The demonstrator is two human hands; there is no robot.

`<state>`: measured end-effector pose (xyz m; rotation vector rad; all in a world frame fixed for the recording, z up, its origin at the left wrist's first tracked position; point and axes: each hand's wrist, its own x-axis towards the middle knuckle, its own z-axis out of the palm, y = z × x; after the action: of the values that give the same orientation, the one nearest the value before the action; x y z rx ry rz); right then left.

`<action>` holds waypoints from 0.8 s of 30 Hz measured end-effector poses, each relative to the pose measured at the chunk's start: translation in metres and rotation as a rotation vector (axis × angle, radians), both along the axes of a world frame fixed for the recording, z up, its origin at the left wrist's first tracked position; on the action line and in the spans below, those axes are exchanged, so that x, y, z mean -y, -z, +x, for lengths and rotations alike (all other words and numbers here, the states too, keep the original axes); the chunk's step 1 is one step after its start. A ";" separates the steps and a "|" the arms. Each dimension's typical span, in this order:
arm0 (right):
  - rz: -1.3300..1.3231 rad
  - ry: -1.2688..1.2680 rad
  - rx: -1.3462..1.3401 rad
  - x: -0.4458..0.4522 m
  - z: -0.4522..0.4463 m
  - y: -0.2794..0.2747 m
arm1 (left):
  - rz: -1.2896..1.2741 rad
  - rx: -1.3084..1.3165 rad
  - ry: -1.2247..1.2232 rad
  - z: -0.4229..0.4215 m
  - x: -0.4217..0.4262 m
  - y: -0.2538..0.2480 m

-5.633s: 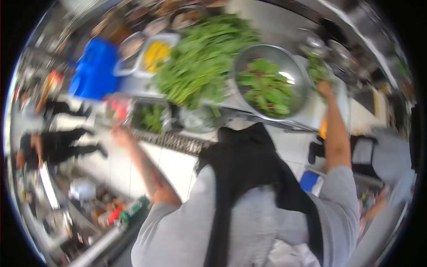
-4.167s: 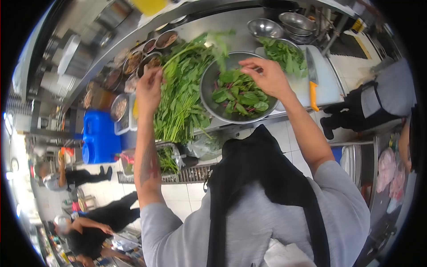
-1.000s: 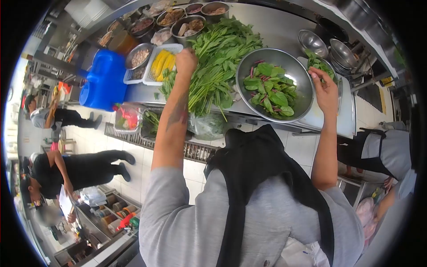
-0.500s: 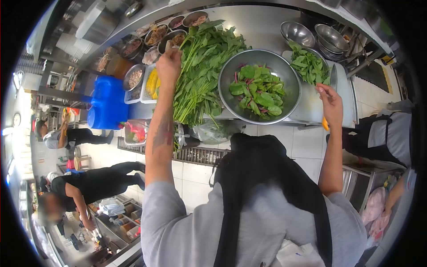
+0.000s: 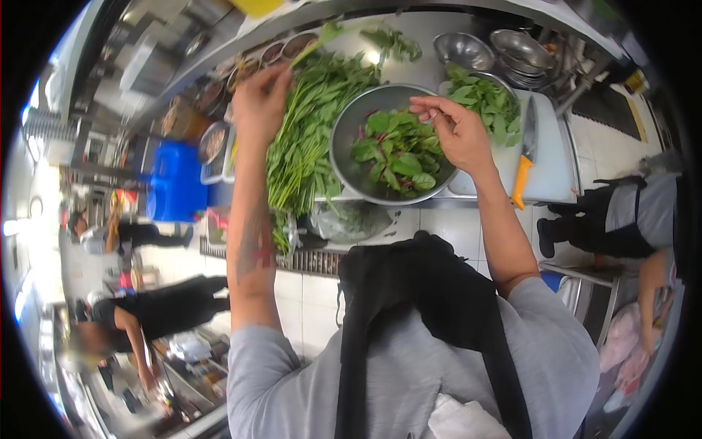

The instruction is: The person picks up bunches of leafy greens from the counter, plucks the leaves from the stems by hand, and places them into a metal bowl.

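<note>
My left hand [image 5: 261, 102] is pinched around a green stem [image 5: 311, 47], raised above the left side of a large pile of leafy greens [image 5: 311, 124]. A loose leafy sprig [image 5: 395, 44] lies beyond that pile. My right hand [image 5: 461, 132] hovers over the right rim of a big steel bowl [image 5: 344, 164], fingers loosely bent and thumb apart, with nothing visible in them. Red-stemmed leaves [image 5: 395, 154] fill the middle of the bowl. Picked green leaves [image 5: 482, 106] sit in a smaller bowl behind my right hand.
A yellow-handled knife [image 5: 523, 179] rests on a white cutting board [image 5: 552, 157]. Empty steel bowls [image 5: 464, 53] stand at the back. A blue jug [image 5: 175, 179] is at the left. Co-workers are at both sides, one in black [image 5: 168, 311] at lower left.
My right hand has moved left from beside the picked leaves to over the big bowl. My left hand now holds up a green stem. The view has shifted, and the knife shows more fully.
</note>
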<state>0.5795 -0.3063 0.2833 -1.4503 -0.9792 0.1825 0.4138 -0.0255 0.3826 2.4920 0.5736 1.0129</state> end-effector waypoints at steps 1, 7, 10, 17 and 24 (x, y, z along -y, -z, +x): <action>-0.001 0.021 -0.026 0.006 0.007 -0.006 | -0.122 -0.003 0.067 -0.008 0.003 0.007; 0.032 0.255 0.001 0.018 0.035 -0.014 | -0.601 -0.017 0.110 -0.057 0.040 0.045; -0.111 0.235 0.141 0.017 0.039 -0.018 | -0.675 0.003 0.174 -0.070 0.057 0.054; -0.482 0.031 0.201 0.007 0.055 0.015 | -0.742 0.021 0.194 -0.083 0.071 0.060; -0.316 -0.191 0.121 -0.013 0.058 0.025 | -0.773 0.068 0.153 -0.088 0.053 0.070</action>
<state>0.6380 -0.2937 0.2586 -1.6675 -1.2295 0.4078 0.3254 -0.0783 0.3129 1.7776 0.5975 0.6425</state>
